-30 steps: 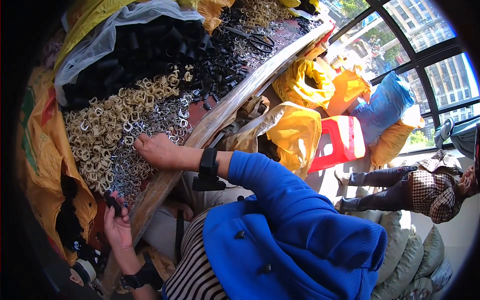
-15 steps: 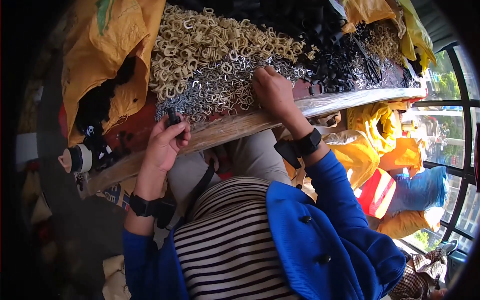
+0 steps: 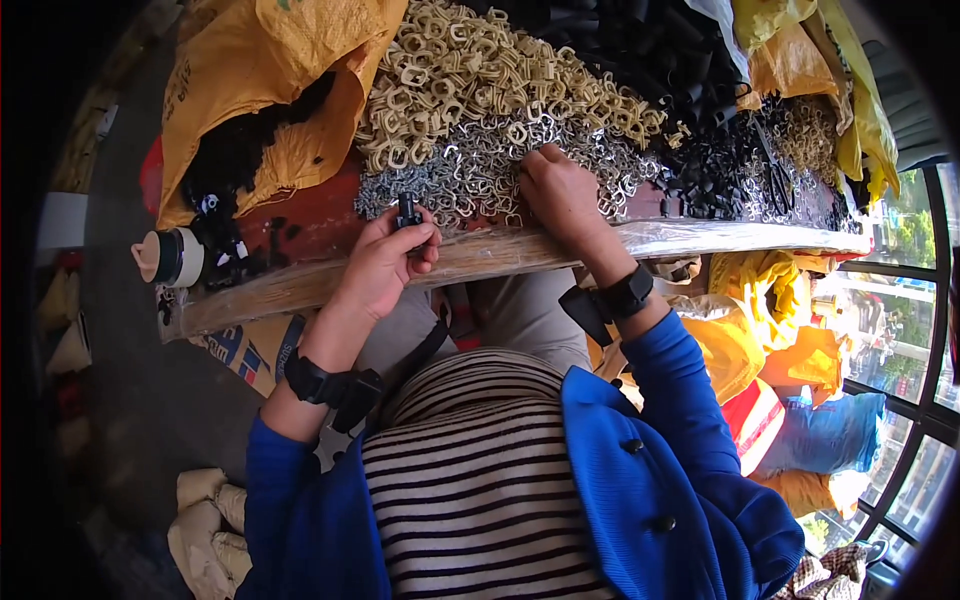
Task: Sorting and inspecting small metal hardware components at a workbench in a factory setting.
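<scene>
My left hand (image 3: 393, 250) is closed around a small black tubular plastic part (image 3: 408, 208), which it holds upright just above the near edge of the table. To its right, my right hand (image 3: 562, 198) reaches over the near side of a heap of bent silver metal clips (image 3: 470, 165). Its fingers are pinched together at the clips, and whatever lies between the fingertips is hidden. Behind the clips spreads a large pile of cream plastic rings (image 3: 470, 70). Small grey metal pieces (image 3: 392, 188) lie close to my left hand.
The plastic-wrapped table edge (image 3: 490, 252) runs in front of me. An orange sack (image 3: 230, 75) with black parts opens at left, near a round lidded container (image 3: 180, 257). Black plastic pieces (image 3: 700, 160) and scissors (image 3: 775, 175) lie at right. Filled bags (image 3: 820, 430) stand below, right.
The whole view has shifted, so the table sits further right. Against the heap, my right hand has moved slightly left along the clips. My left hand still holds the black part.
</scene>
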{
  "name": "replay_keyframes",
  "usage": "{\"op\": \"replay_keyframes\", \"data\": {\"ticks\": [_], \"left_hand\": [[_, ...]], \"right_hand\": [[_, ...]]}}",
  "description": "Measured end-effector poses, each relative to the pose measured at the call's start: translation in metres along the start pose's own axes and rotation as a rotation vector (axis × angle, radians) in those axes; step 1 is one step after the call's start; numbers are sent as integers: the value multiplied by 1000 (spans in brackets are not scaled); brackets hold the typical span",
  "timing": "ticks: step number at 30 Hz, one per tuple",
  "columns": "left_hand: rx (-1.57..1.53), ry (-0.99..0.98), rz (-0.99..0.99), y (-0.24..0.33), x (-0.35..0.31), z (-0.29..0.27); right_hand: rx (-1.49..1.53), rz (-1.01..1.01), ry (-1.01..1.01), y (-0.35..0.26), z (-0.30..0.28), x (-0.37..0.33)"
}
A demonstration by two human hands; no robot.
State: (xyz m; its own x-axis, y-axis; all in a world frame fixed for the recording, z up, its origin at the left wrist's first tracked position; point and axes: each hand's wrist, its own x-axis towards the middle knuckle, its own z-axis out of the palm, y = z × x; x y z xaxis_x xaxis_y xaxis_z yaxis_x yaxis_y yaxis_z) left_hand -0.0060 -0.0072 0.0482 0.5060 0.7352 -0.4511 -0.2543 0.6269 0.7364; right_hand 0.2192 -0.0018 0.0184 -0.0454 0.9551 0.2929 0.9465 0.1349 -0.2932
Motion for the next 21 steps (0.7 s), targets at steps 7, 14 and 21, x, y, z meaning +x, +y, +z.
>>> {"op": "replay_keyframes", "data": {"ticks": [7,14,21], "left_hand": [[3,-8,-2,-2,-3,1],[7,-8,8,-4,-5,-4],[41,35,-1,-3,-2,2]], "right_hand": [[109,-13,-96,6,-3,4],[187,9,-50,10,-6,-3],[375,68,-60,14,-18,-6]]}}
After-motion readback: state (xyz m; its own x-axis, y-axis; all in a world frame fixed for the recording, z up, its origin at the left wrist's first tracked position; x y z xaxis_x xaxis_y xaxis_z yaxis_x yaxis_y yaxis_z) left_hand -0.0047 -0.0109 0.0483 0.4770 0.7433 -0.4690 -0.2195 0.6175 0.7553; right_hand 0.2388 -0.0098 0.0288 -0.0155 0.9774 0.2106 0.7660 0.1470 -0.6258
